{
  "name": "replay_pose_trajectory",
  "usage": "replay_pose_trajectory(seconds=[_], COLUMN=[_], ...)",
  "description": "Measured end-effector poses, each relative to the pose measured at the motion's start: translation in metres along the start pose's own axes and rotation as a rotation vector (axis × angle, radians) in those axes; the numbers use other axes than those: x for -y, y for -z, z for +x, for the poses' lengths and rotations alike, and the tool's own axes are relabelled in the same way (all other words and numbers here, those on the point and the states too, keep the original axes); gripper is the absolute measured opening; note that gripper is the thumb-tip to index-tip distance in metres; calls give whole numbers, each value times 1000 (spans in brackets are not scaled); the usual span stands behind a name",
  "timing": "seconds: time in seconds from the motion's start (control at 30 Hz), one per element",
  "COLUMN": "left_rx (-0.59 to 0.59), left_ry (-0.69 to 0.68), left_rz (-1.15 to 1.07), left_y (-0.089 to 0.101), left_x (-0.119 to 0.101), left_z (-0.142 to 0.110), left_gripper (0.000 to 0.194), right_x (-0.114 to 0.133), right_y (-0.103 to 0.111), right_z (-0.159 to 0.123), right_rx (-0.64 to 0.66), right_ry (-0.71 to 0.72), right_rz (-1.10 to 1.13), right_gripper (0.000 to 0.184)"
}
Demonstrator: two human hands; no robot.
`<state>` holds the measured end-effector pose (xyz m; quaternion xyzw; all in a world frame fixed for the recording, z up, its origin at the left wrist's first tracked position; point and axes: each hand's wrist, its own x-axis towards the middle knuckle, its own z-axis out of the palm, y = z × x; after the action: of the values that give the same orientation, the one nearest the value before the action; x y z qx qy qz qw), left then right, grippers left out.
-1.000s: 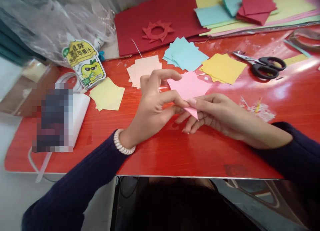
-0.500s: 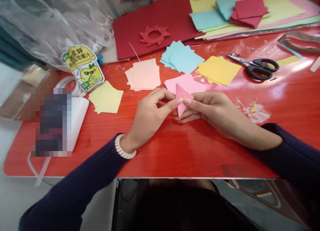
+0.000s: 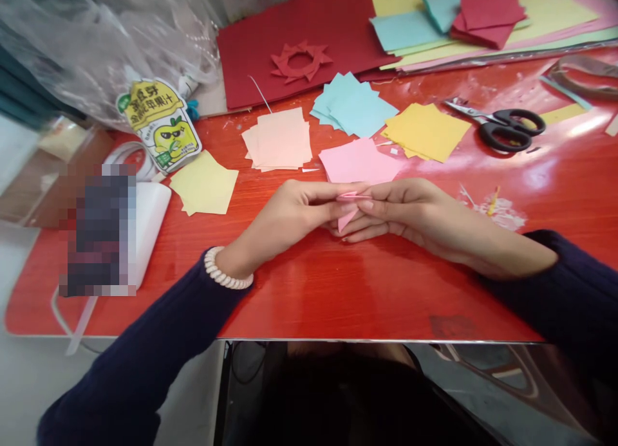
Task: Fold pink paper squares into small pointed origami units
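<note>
Both of my hands pinch a small folded pink paper piece [image 3: 346,218] just above the red table [image 3: 338,291]. My left hand [image 3: 294,214] grips it from the left with thumb and fingers pressed together. From the right, my right hand [image 3: 400,208] holds it, fingertips meeting the left hand's. Only the paper's lower point and a thin top edge show between the fingers. Right behind the hands lies a stack of pink paper squares [image 3: 360,161].
Stacks of paper squares lie behind: peach [image 3: 282,139], light blue [image 3: 352,103], orange-yellow [image 3: 427,130], pale yellow [image 3: 205,183]. Black-handled scissors [image 3: 502,123] lie at right. A folded red ring [image 3: 302,60] rests on a dark red sheet. A drink pouch [image 3: 161,124] and a white device [image 3: 149,217] sit left.
The pink piece, held up as a triangle half a second ago, now lies flat and pressed between both hands' fingertips. My left hand has lowered and straightened its fingers.
</note>
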<state>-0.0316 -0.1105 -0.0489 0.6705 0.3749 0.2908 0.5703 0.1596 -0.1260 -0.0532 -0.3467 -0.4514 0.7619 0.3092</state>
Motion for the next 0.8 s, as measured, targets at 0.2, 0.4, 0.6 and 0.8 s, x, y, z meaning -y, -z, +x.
replay_pose_trajectory(seconds=[0.2, 0.4, 0.6, 0.8], left_rx=[-83, -3, 132, 210], left_ry=[-101, -373, -356, -420], left_rz=[172, 543, 689, 824], left_y=[-1, 6, 10, 4], left_x=[3, 4, 5, 8], left_z=[-3, -2, -4, -2], left_gripper=[35, 46, 47, 50], right_x=[4, 4, 3, -1], right_y=[5, 4, 3, 4], right_z=[-1, 0, 1, 3], right_rx=[100, 46, -60, -68], right_ry=[-18, 15, 36, 66], right_rz=[86, 75, 57, 58], right_gripper=[21, 19, 15, 15])
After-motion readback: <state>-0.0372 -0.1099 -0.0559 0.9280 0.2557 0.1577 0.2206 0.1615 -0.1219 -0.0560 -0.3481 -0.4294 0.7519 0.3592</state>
